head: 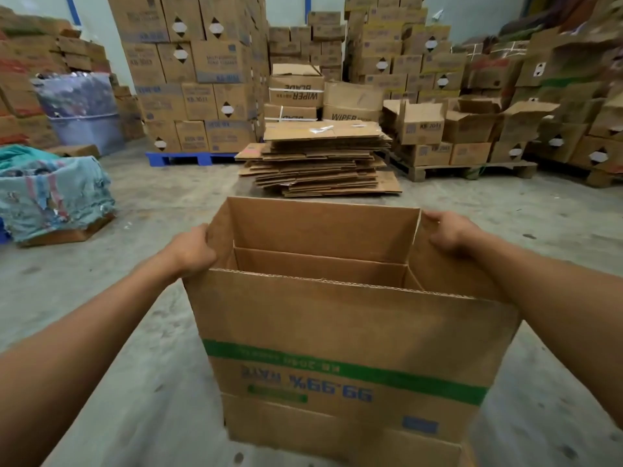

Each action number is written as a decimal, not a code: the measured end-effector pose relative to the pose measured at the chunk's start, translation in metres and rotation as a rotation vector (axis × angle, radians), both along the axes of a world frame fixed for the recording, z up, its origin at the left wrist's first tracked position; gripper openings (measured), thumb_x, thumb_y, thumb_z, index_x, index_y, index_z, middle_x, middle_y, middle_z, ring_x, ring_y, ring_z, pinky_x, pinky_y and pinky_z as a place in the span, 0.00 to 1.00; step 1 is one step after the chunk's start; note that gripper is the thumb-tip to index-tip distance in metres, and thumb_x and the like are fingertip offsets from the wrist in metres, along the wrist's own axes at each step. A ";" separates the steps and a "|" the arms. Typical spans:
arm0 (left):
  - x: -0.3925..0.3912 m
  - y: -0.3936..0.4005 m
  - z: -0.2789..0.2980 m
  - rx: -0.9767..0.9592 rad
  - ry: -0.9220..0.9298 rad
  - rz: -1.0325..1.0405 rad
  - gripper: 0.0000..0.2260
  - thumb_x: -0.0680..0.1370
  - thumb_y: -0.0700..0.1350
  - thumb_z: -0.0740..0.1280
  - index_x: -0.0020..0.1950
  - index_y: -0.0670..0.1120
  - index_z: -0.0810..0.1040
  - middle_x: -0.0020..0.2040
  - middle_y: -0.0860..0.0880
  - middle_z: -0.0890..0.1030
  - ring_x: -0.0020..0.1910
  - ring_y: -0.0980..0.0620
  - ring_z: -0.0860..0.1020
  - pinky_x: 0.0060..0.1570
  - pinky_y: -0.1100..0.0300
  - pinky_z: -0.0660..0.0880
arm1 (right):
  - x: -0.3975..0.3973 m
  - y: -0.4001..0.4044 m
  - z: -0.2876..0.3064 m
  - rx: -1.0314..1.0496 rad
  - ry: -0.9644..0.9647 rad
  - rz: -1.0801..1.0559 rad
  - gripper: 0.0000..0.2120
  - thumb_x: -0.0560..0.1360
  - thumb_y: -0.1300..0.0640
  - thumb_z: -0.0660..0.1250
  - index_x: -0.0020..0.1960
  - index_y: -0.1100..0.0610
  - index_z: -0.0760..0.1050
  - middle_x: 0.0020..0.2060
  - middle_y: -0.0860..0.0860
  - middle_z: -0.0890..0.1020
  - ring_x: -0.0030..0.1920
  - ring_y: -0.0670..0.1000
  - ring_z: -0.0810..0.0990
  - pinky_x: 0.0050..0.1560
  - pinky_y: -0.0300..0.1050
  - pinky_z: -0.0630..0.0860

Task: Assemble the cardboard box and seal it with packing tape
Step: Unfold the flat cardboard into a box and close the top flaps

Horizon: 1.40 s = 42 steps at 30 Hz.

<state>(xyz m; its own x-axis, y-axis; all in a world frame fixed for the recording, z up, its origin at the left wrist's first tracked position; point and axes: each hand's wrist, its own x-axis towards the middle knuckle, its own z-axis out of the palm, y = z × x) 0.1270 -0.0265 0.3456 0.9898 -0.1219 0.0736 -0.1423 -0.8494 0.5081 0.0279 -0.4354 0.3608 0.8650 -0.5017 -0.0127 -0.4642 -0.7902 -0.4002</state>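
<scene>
A brown cardboard box (337, 332) stands opened up in front of me, its print upside down with a green stripe across the near wall. Its top flaps point upward and the inside is hollow. My left hand (192, 251) grips the left side flap at the upper edge. My right hand (448, 234) grips the right side flap at the top corner. Both arms reach forward around the box. No packing tape is in view.
A pile of flattened cartons (320, 160) lies on the concrete floor just beyond the box. Stacked boxes on a blue pallet (188, 158) and wooden pallets fill the back. A cloth-covered bundle (50, 197) sits at the left.
</scene>
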 end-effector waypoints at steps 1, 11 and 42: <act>-0.005 0.000 -0.001 -0.069 0.051 -0.023 0.21 0.74 0.41 0.70 0.67 0.44 0.70 0.60 0.42 0.79 0.53 0.43 0.77 0.53 0.52 0.75 | 0.001 0.000 0.000 0.000 0.008 -0.014 0.32 0.79 0.65 0.61 0.78 0.47 0.57 0.66 0.60 0.75 0.60 0.61 0.77 0.51 0.50 0.75; -0.055 0.025 0.002 -0.206 0.272 -0.210 0.57 0.64 0.57 0.76 0.79 0.53 0.39 0.79 0.50 0.56 0.77 0.47 0.58 0.72 0.51 0.59 | 0.037 0.025 -0.001 -0.051 0.061 -0.029 0.30 0.75 0.62 0.65 0.75 0.51 0.63 0.63 0.60 0.75 0.60 0.62 0.76 0.59 0.57 0.76; -0.099 -0.030 -0.054 0.784 0.579 -0.664 0.28 0.83 0.57 0.47 0.79 0.53 0.38 0.79 0.51 0.35 0.78 0.42 0.39 0.73 0.49 0.41 | 0.000 0.051 -0.115 -0.366 0.703 0.272 0.33 0.80 0.37 0.48 0.80 0.48 0.41 0.79 0.60 0.47 0.76 0.66 0.55 0.74 0.61 0.57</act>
